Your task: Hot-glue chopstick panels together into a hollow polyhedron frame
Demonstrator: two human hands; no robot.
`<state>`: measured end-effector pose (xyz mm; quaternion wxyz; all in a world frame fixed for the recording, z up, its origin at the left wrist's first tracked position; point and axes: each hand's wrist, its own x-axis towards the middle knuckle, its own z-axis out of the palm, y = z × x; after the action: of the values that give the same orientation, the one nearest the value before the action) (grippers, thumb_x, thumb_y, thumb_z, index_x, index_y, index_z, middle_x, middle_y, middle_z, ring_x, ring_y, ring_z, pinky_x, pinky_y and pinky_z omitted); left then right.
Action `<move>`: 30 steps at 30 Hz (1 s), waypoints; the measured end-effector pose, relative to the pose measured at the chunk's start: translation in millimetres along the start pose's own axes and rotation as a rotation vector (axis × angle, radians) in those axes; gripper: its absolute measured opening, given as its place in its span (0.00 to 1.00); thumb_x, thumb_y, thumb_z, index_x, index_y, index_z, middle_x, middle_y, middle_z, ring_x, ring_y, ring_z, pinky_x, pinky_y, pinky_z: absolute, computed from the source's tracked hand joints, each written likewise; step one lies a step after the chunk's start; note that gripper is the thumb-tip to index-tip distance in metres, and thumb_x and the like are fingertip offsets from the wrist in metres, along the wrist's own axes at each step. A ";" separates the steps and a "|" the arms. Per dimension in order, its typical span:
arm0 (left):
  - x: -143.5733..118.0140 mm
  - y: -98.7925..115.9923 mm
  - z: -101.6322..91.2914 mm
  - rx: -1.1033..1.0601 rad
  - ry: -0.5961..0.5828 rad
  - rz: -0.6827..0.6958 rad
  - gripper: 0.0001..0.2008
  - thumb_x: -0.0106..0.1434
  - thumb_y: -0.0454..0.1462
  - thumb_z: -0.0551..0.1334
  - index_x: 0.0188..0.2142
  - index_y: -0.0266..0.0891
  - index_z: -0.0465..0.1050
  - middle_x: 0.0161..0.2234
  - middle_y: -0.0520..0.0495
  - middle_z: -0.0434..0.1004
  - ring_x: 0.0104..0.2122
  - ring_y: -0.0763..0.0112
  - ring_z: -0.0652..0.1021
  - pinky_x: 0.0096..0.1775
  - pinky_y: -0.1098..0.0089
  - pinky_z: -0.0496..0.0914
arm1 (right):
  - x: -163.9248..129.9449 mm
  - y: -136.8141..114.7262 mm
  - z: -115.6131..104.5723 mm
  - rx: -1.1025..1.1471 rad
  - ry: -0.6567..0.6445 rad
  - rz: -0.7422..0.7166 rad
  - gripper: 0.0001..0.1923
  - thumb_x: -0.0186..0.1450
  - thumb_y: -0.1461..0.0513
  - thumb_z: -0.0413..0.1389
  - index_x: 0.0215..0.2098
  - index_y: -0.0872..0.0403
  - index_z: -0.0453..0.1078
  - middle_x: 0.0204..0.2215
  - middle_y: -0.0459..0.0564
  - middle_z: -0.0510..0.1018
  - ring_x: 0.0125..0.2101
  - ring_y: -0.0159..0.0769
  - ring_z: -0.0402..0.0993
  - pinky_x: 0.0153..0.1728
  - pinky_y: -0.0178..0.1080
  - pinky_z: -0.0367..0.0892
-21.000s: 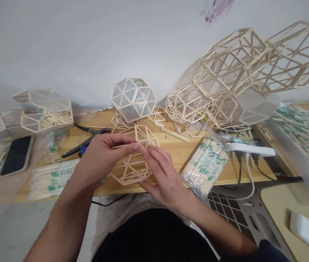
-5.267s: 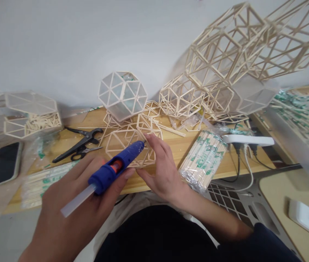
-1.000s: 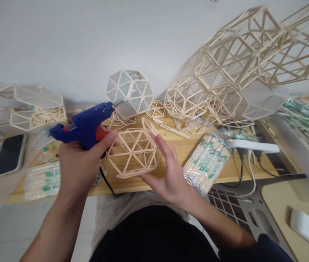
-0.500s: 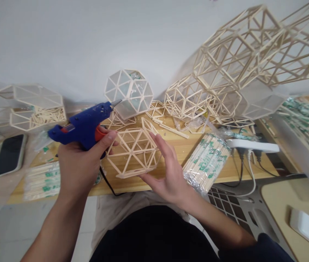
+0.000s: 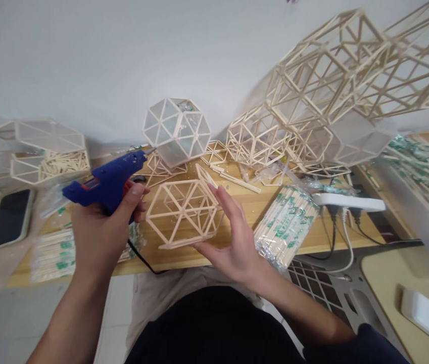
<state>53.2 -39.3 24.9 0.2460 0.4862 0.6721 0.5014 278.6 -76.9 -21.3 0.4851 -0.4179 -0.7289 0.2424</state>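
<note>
My left hand [image 5: 102, 227] is wrapped round the handle of a blue hot glue gun [image 5: 117, 172], whose metal nozzle points up and to the right. A black cord hangs from its handle. In my right hand [image 5: 233, 242] is a polyhedral frame of thin wooden sticks [image 5: 182, 210], gripped at its right side between thumb and fingers. Triangles of sticks make up the frame, and its faces are uncovered. A small gap lies between my left fingertips and the frame's left corner. Behind it a similar ball with translucent panels [image 5: 178, 131] rests against the wall.
A large stick lattice [image 5: 335, 71] leans at the back right above smaller frames. A wrapped bundle of sticks [image 5: 288, 222] lies right of my hand, before a white power strip [image 5: 350, 202]. At the left are a phone [image 5: 9, 217], another stick pack [image 5: 53, 253] and panelled frames [image 5: 51, 136].
My left hand has moved left and slightly down with the glue gun, away from the stick frame. My right hand keeps the frame nearly still.
</note>
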 end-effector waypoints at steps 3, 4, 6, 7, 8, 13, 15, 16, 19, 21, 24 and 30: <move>4.4 -14.8 -11.9 0.327 0.019 0.075 0.16 0.65 0.49 0.68 0.41 0.38 0.78 0.31 0.50 0.78 0.28 0.68 0.75 0.35 0.67 0.70 | -0.1 -0.2 -1.4 0.077 0.024 0.063 0.59 0.61 0.61 0.73 0.78 0.40 0.41 0.73 0.54 0.64 0.71 0.54 0.63 0.70 0.62 0.63; 5.8 -20.2 -16.3 0.459 -0.001 0.128 0.16 0.65 0.48 0.67 0.44 0.38 0.77 0.33 0.49 0.77 0.32 0.64 0.76 0.38 0.65 0.71 | 0.1 -0.3 -2.0 0.102 0.032 0.084 0.59 0.60 0.60 0.73 0.78 0.40 0.42 0.72 0.54 0.64 0.71 0.54 0.63 0.70 0.63 0.62; 8.3 -31.3 -25.6 0.690 -0.109 0.221 0.16 0.67 0.45 0.63 0.50 0.38 0.73 0.41 0.43 0.75 0.42 0.55 0.78 0.45 0.60 0.72 | 0.7 -0.1 -2.9 0.139 0.047 0.119 0.59 0.59 0.60 0.74 0.78 0.39 0.44 0.72 0.54 0.64 0.71 0.54 0.63 0.71 0.64 0.60; 9.5 -36.9 -30.2 0.779 -0.169 0.246 0.17 0.68 0.43 0.60 0.52 0.37 0.71 0.44 0.40 0.73 0.45 0.51 0.77 0.47 0.57 0.72 | 1.0 0.3 -3.3 0.156 0.053 0.133 0.59 0.59 0.60 0.74 0.77 0.39 0.45 0.72 0.54 0.65 0.71 0.54 0.63 0.71 0.64 0.60; 10.6 -42.5 -34.8 0.854 -0.220 0.252 0.18 0.69 0.41 0.58 0.54 0.36 0.69 0.47 0.37 0.71 0.48 0.48 0.76 0.50 0.54 0.73 | 1.4 0.8 -3.6 0.174 0.058 0.143 0.59 0.59 0.60 0.75 0.77 0.39 0.45 0.72 0.53 0.65 0.71 0.54 0.62 0.72 0.64 0.59; 17.3 -66.0 -53.0 1.037 -0.309 0.229 0.25 0.67 0.41 0.56 0.59 0.28 0.67 0.49 0.32 0.68 0.56 0.39 0.73 0.58 0.47 0.70 | 2.9 3.8 -4.7 0.264 0.063 0.195 0.58 0.59 0.61 0.75 0.77 0.39 0.48 0.73 0.52 0.65 0.73 0.52 0.60 0.72 0.61 0.59; 19.9 -72.4 -56.1 1.078 -0.323 0.185 0.27 0.67 0.41 0.56 0.60 0.23 0.67 0.50 0.28 0.68 0.57 0.37 0.72 0.59 0.45 0.69 | 3.3 4.3 -4.6 0.289 0.068 0.217 0.57 0.59 0.60 0.75 0.76 0.39 0.49 0.73 0.52 0.65 0.73 0.51 0.60 0.72 0.60 0.59; 20.8 -74.9 -56.7 1.096 -0.335 0.159 0.28 0.67 0.42 0.55 0.59 0.22 0.67 0.50 0.26 0.69 0.57 0.35 0.72 0.59 0.44 0.69 | 3.5 4.4 -4.3 0.297 0.071 0.227 0.56 0.59 0.60 0.75 0.76 0.40 0.49 0.73 0.53 0.65 0.73 0.52 0.59 0.73 0.60 0.59; 21.1 -78.1 -56.0 1.129 -0.356 0.106 0.27 0.70 0.44 0.52 0.59 0.24 0.69 0.54 0.23 0.70 0.59 0.32 0.72 0.57 0.38 0.69 | 4.3 4.6 -3.5 0.305 0.079 0.252 0.56 0.58 0.58 0.75 0.76 0.42 0.50 0.73 0.55 0.65 0.73 0.53 0.58 0.72 0.62 0.59; 17.6 -74.2 -54.8 1.120 -0.291 0.128 0.26 0.71 0.45 0.52 0.58 0.27 0.71 0.57 0.22 0.69 0.61 0.29 0.71 0.56 0.32 0.68 | 5.1 4.9 -3.3 0.307 0.077 0.260 0.57 0.58 0.57 0.76 0.76 0.42 0.50 0.73 0.55 0.65 0.73 0.53 0.59 0.73 0.62 0.58; 4.0 -56.9 -52.8 0.877 -0.172 0.321 0.19 0.71 0.44 0.57 0.51 0.33 0.76 0.57 0.28 0.74 0.60 0.36 0.73 0.60 0.36 0.67 | 7.6 6.1 -4.5 0.335 0.064 0.262 0.56 0.57 0.57 0.76 0.75 0.42 0.51 0.72 0.55 0.66 0.73 0.52 0.59 0.73 0.61 0.57; -37.6 -17.6 -43.6 0.020 -0.420 0.383 0.12 0.68 0.36 0.67 0.50 0.51 0.76 0.45 0.51 0.83 0.46 0.65 0.83 0.51 0.64 0.79 | 15.3 9.1 -8.6 0.429 0.012 0.290 0.55 0.56 0.58 0.77 0.74 0.44 0.54 0.71 0.57 0.68 0.72 0.51 0.62 0.73 0.57 0.59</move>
<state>25.6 -92.6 19.3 0.2759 0.6998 0.5072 0.4206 287.0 -59.5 -16.9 0.5273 -0.4068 -0.5903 0.4560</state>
